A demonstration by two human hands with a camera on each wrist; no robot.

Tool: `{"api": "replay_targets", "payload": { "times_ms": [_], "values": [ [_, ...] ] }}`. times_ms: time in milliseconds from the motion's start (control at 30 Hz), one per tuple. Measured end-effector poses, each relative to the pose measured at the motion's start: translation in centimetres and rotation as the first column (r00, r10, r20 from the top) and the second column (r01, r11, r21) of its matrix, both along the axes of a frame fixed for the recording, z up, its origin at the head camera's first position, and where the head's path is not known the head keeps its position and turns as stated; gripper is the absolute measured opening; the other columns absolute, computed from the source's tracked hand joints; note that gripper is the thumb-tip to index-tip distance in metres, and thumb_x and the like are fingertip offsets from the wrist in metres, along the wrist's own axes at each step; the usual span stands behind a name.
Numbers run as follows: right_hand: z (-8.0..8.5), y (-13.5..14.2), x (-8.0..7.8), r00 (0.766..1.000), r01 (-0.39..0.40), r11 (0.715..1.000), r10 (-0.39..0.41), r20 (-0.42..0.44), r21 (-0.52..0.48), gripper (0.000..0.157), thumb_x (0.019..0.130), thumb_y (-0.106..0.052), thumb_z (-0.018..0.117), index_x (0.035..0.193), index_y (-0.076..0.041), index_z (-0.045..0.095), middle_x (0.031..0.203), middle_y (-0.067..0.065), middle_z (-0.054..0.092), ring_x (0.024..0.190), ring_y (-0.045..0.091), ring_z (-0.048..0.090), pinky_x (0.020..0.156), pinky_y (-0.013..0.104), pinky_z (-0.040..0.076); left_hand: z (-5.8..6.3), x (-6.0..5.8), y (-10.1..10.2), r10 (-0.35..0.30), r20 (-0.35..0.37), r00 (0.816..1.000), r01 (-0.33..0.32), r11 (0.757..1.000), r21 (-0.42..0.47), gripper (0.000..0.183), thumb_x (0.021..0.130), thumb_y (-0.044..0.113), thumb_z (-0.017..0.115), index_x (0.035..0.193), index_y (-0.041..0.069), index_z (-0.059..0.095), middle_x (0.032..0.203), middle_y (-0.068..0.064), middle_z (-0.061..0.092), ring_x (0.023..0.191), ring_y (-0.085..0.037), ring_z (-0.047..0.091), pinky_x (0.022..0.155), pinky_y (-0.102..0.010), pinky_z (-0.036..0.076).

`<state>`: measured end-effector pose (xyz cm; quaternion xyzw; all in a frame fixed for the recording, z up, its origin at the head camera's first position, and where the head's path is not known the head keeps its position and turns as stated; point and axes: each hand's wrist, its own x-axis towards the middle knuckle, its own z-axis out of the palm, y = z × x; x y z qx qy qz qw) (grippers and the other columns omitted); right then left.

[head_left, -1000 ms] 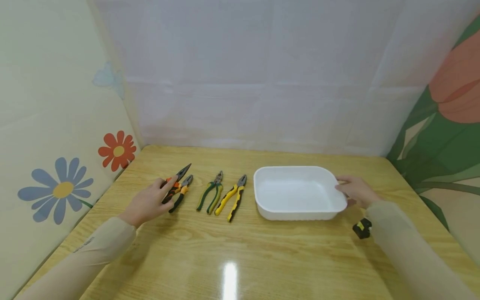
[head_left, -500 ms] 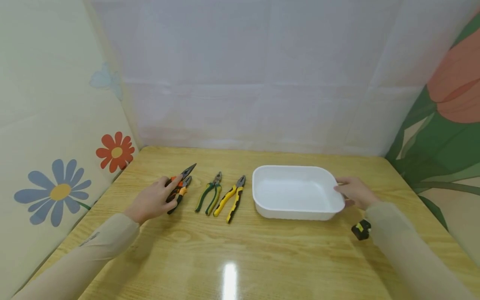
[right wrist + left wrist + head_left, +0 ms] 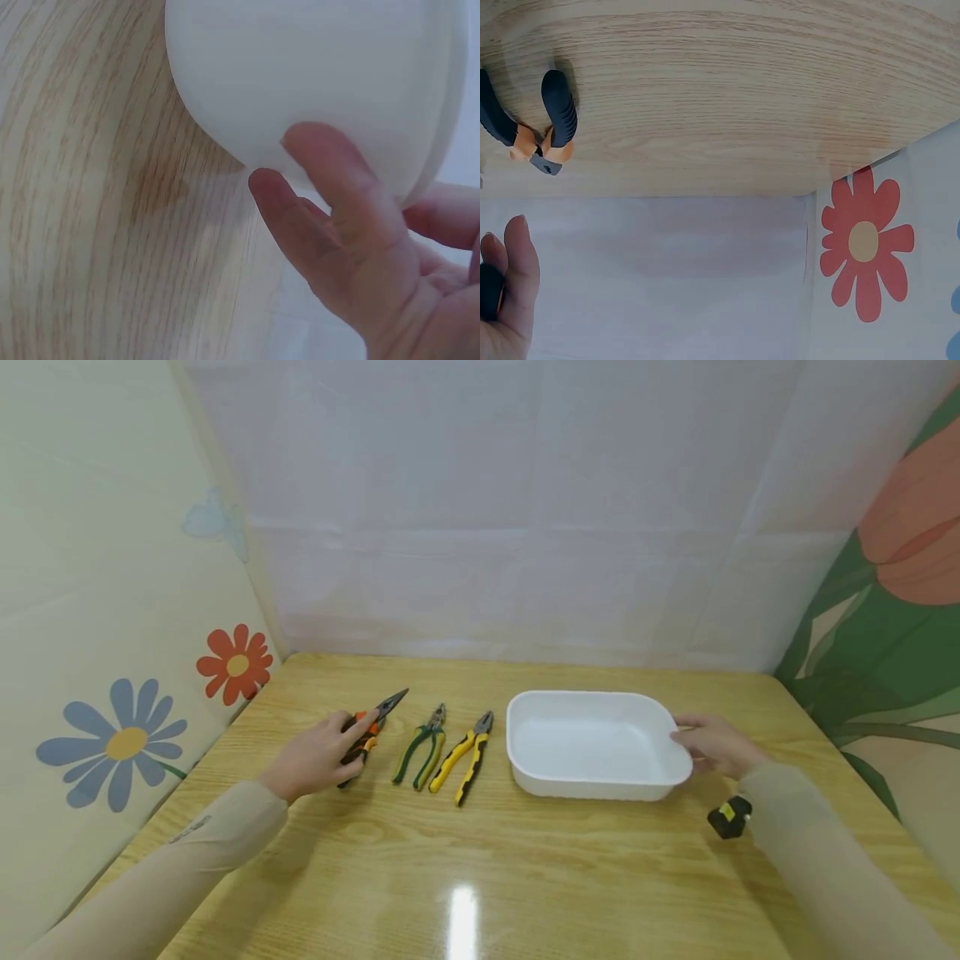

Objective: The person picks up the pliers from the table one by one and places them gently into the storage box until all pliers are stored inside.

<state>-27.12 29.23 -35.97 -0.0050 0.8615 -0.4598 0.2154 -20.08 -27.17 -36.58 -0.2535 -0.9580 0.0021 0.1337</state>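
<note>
My left hand (image 3: 315,756) holds a pair of long-nose pliers (image 3: 392,701) with orange-and-black handles, its pointed tip aimed away and to the right. In the left wrist view one black handle (image 3: 490,291) shows inside the fingers. Partly hidden behind this hand, a second pair of pliers (image 3: 367,745) with orange-and-black grips lies on the table; its spread handles (image 3: 559,109) show in the left wrist view. My right hand (image 3: 716,747) grips the right end of a white rectangular basin (image 3: 592,791). Seen from the right wrist, fingers (image 3: 337,180) press against the basin's outer wall (image 3: 300,67).
Between left hand and basin lie green-handled pliers (image 3: 420,752) and yellow-and-black pliers (image 3: 463,760), both with handles spread. A small black-and-yellow tape measure (image 3: 729,818) sits by the right sleeve. A cloth wall rises behind the wooden table (image 3: 360,893).
My left hand has moved a little to the right with the long-nose pliers, which now overlap the second orange-and-black pair. The right hand and basin stay where they were.
</note>
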Motion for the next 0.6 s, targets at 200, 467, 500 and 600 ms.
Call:
{"api": "replay_targets", "payload": {
  "times_ms": [200, 467, 500, 600],
  "values": [
    [0.38, -0.14, 0.07, 0.999, 0.022, 1.000, -0.022, 0.024, 0.012, 0.061, 0.105, -0.011, 0.043, 0.150, 0.020, 0.015, 0.144, 0.044, 0.032, 0.104, 0.027, 0.062, 0.081, 0.038, 0.057, 0.40, -0.22, 0.40, -0.064, -0.023, 0.998, 0.064, 0.998, -0.019, 0.063, 0.088, 0.015, 0.069, 0.147, 0.004, 0.050, 0.102, -0.020, 0.055, 0.069, -0.021, 0.048, 0.055, -0.035, 0.045],
    [0.65, -0.29, 0.17, 0.999, 0.030, 0.999, -0.031, 0.028, 0.024, 0.061, 0.105, -0.011, 0.044, 0.150, 0.019, 0.017, 0.143, 0.043, 0.034, 0.102, 0.028, 0.062, 0.079, 0.036, 0.057, 0.27, -0.80, 0.57, -0.144, -0.040, 0.989, 0.143, 0.990, -0.013, 0.063, 0.087, 0.015, 0.070, 0.146, 0.004, 0.051, 0.101, -0.020, 0.056, 0.067, -0.020, 0.051, 0.057, -0.037, 0.048],
    [0.68, -0.31, 0.17, 0.999, 0.031, 0.999, -0.032, 0.031, 0.026, 0.061, 0.105, -0.011, 0.044, 0.150, 0.019, 0.017, 0.143, 0.043, 0.034, 0.102, 0.028, 0.062, 0.079, 0.036, 0.057, 0.22, -0.89, 0.60, -0.150, -0.035, 0.988, 0.150, 0.989, -0.015, 0.063, 0.087, 0.015, 0.070, 0.146, 0.004, 0.051, 0.101, -0.020, 0.056, 0.067, -0.020, 0.051, 0.057, -0.036, 0.048],
    [0.70, -0.32, 0.18, 0.999, 0.035, 0.999, -0.036, 0.035, 0.028, 0.061, 0.105, -0.012, 0.044, 0.150, 0.019, 0.017, 0.142, 0.043, 0.036, 0.099, 0.026, 0.062, 0.078, 0.035, 0.057, 0.16, -1.04, 0.77, -0.148, 0.000, 0.989, 0.148, 0.989, -0.029, 0.063, 0.088, 0.017, 0.069, 0.146, 0.005, 0.050, 0.102, -0.020, 0.056, 0.066, -0.018, 0.049, 0.057, -0.035, 0.047]
  ]
}}
